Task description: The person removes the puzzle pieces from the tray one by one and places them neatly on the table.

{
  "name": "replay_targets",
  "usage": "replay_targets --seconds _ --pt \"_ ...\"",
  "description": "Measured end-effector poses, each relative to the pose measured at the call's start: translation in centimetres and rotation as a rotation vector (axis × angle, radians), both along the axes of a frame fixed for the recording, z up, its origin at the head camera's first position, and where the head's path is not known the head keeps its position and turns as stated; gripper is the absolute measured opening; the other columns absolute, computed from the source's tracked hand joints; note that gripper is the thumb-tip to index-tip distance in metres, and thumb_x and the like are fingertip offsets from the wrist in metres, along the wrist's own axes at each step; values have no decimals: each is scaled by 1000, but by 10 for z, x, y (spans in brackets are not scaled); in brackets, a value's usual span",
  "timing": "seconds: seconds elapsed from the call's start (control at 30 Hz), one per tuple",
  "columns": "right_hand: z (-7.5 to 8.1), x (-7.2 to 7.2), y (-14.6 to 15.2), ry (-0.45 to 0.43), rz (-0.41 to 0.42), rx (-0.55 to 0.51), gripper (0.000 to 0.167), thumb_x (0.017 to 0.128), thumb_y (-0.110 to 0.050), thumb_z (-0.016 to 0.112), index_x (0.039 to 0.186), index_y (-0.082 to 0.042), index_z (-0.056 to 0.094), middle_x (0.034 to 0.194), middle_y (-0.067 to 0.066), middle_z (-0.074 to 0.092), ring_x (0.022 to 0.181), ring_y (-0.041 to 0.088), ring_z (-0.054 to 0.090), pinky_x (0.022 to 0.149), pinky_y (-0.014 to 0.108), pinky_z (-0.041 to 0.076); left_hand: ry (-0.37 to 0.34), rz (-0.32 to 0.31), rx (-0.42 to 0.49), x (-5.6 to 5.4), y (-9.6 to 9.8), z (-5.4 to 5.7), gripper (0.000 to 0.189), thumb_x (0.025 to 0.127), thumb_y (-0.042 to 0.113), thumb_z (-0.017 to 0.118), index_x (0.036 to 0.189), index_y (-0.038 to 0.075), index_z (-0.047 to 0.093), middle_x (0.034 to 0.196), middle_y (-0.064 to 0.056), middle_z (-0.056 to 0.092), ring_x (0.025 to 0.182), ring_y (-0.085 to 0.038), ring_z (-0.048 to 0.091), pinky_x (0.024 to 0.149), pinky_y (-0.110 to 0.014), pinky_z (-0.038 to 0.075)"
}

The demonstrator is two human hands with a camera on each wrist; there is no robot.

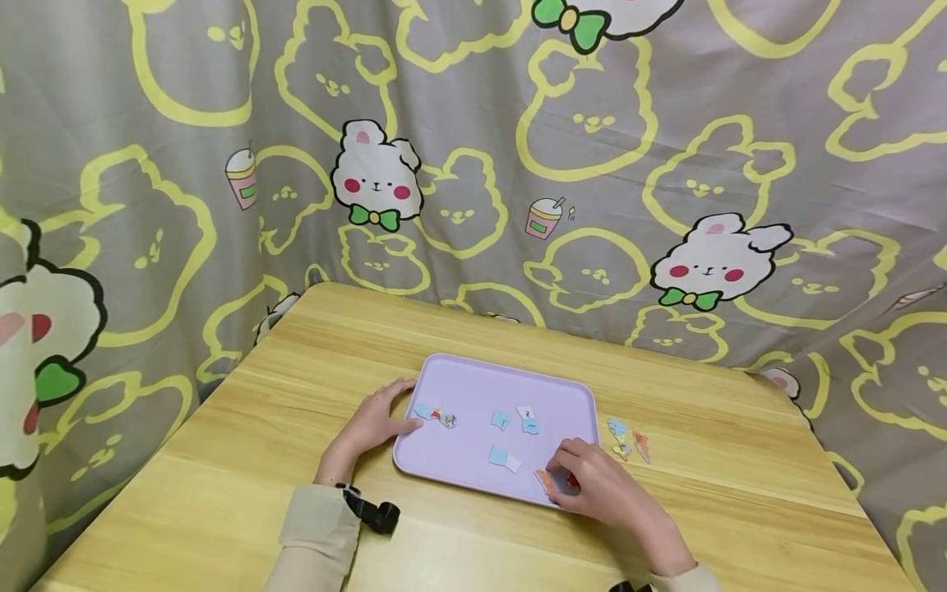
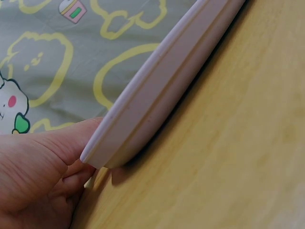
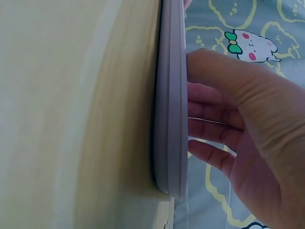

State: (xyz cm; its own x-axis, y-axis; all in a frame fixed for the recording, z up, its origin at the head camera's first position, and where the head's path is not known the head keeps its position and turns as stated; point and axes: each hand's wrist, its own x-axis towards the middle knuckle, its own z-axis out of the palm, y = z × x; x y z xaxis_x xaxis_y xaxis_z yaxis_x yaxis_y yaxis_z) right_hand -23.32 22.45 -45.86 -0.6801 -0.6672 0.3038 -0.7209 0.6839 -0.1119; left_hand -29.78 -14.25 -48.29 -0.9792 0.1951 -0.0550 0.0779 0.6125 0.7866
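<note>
A lilac tray (image 1: 473, 378) lies on the wooden table with several puzzle pieces on it. My left hand (image 1: 376, 421) grips the tray's left side, thumb at the rim; its thumb and fingers also show at the rim (image 2: 100, 143) in the left wrist view. At the near right corner, my right hand (image 1: 595, 478) holds a red puzzle piece (image 1: 573, 479) between thumb and fingers, beside an orange piece (image 1: 546, 482). The right wrist view hides the fingertips behind the tray edge (image 3: 176, 119). Joined blue-and-white pieces (image 1: 505, 459) and a blue piece (image 1: 500, 420) lie mid-tray.
Joined colourful pieces (image 1: 436, 414) lie at the tray's left. Off its right side, more loose pieces (image 1: 618, 440) and an orange one (image 1: 641, 446) rest on the table (image 1: 703, 460). A patterned curtain (image 1: 473, 123) hangs behind and at the sides.
</note>
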Motion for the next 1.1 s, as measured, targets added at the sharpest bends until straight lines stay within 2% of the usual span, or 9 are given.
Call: replay_targets --seconds 0.2,0.57,0.7,0.93,1.1 --pt "0 -2 0 16 37 -15 16 75 -19 82 86 -16 71 85 -8 62 71 0 46 62 13 41 -7 2 16 -1 0 1 70 88 23 73 150 11 40 159 -24 27 147 -46 24 120 -61 23" --pt "1 -5 -2 -70 64 -53 13 77 -16 77 85 -15 67 82 -8 63 67 -1 48 60 7 40 -10 5 11 -2 0 1 70 88 24 72 150 12 40 159 -23 27 148 -45 23 120 -61 23" --pt "-2 -6 -3 -49 81 -68 12 78 -15 77 84 -15 66 81 -8 62 66 -2 47 60 5 39 -17 11 16 -1 0 -1 71 89 24 72 150 12 40 160 -23 27 148 -45 23 120 -61 22" --pt "-7 -8 -6 40 101 -121 14 76 -15 78 81 -16 66 79 -9 61 67 -2 50 62 7 42 -25 13 23 1 1 -2 70 89 23 72 150 12 40 160 -23 27 148 -45 23 120 -61 22" --pt "-9 -8 -8 27 112 -196 14 77 -12 77 83 -15 66 80 -9 61 69 0 50 64 6 41 -22 13 32 2 2 -1 70 88 22 73 150 11 40 159 -23 27 147 -46 23 120 -62 22"
